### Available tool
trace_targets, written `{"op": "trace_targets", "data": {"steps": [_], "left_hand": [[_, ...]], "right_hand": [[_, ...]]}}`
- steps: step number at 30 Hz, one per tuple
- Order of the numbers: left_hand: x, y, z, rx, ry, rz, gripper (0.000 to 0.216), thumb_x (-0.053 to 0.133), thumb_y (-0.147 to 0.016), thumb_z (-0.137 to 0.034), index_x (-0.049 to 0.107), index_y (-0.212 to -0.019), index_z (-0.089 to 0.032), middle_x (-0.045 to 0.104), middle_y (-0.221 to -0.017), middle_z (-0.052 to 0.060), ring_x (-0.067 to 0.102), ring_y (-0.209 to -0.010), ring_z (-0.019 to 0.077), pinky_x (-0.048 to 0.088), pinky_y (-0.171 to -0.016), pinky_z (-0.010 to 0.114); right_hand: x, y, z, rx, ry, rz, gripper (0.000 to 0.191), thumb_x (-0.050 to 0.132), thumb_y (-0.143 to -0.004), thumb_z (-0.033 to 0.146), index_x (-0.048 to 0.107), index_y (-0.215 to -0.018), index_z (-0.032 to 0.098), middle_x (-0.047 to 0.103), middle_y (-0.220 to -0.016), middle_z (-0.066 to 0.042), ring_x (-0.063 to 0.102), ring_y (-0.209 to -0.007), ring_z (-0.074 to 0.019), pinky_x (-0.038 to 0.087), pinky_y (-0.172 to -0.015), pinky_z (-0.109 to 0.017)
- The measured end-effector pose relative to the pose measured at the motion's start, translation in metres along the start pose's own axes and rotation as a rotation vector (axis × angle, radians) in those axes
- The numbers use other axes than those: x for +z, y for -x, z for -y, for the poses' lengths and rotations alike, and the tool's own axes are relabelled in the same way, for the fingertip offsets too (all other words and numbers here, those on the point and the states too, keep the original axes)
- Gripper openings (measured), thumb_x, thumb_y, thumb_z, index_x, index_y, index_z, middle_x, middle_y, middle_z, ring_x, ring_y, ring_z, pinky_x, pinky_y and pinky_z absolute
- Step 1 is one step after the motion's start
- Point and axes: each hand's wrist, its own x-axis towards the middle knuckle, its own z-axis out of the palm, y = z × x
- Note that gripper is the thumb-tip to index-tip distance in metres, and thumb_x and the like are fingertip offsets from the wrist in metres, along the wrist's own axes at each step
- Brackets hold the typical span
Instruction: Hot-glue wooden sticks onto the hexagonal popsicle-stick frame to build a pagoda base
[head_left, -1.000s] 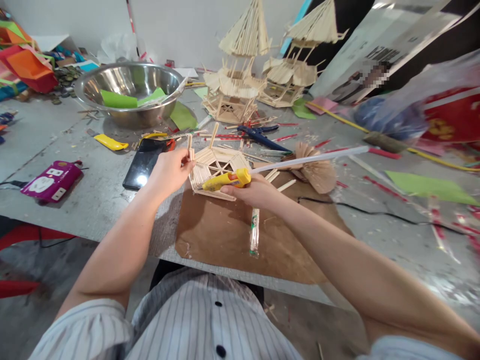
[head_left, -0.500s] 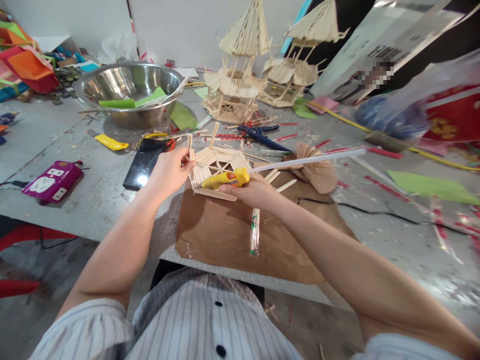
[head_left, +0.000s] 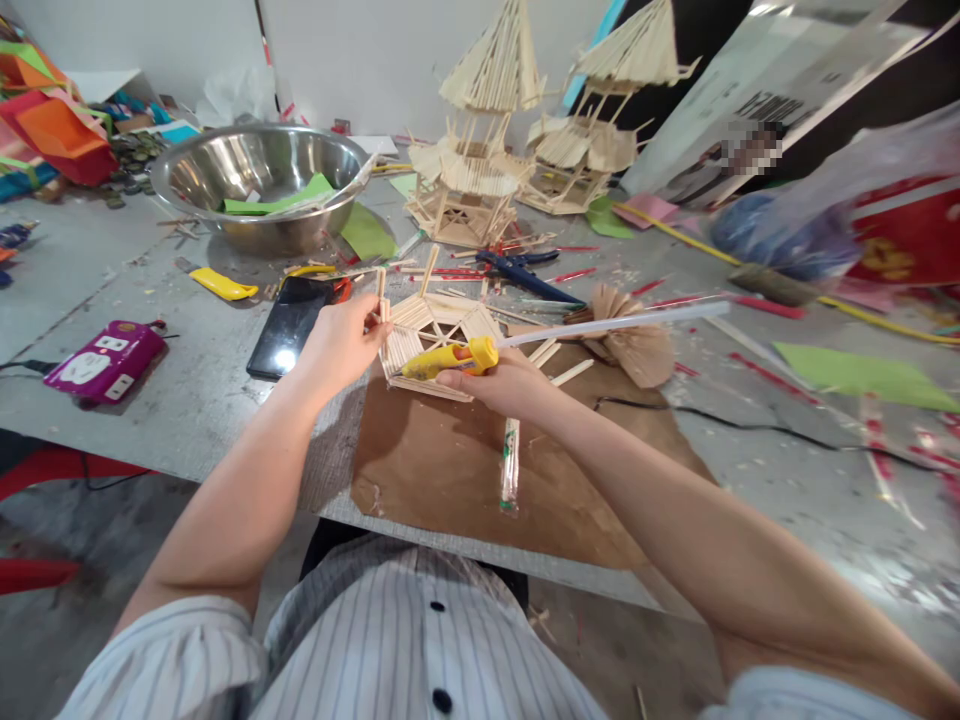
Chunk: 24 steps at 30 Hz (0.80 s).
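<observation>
My right hand (head_left: pixel 506 380) is wrapped round a yellow hot glue gun (head_left: pixel 450 358), which has a long translucent glue stick (head_left: pixel 622 322) poking out of its back. The gun's nozzle points left, at the near left corner of a many-sided base built of wooden sticks (head_left: pixel 431 388). At that base's left side, my left hand (head_left: pixel 352 335) pinches a wooden stick upright (head_left: pixel 382 285) between thumb and fingers. The base lies partly on a brown sheet (head_left: pixel 435 460). Whether the nozzle touches the wood, I cannot tell.
Behind stand two stick pagodas (head_left: pixel 480 175) and a steel bowl (head_left: pixel 259 235). On the left lie a phone (head_left: pixel 285 330), a yellow cutter (head_left: pixel 223 284) and a purple power socket (head_left: pixel 109 362). Blue pliers (head_left: pixel 525 272) rest past the base. A black cord (head_left: pixel 720 412) trails right.
The glue gun has shifted very slightly, its nozzle a little lower and further left along the corner. My left hand keeps its pinch in the same place.
</observation>
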Motion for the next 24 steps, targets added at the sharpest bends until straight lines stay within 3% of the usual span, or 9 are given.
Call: {"op": "trace_targets", "data": {"steps": [19,24], "left_hand": [[0.000,0.001,-0.003,-0.011,0.009,0.021,0.005,0.056,-0.074,-0.021,0.058,-0.076,-0.016,0.063,-0.073,0.003,0.059,-0.072,0.0153,0.043,-0.065,0.027],[0.001,0.001,-0.002,0.009,-0.006,0.033,0.005,0.056,-0.074,-0.022,0.057,-0.071,-0.017,0.061,-0.069,0.002,0.059,-0.070,0.0154,0.043,-0.063,0.027]], "right_hand": [[0.005,0.003,-0.005,0.026,-0.088,-0.017,0.038,0.057,-0.067,0.056,0.068,-0.083,0.023,0.064,-0.070,0.000,0.057,-0.066,-0.0147,0.042,-0.057,-0.024],[0.005,0.005,-0.015,0.059,-0.190,-0.034,0.036,0.060,-0.064,0.055,0.065,-0.071,0.020,0.056,-0.054,0.002,0.050,-0.049,-0.0107,0.038,-0.046,-0.023]]}}
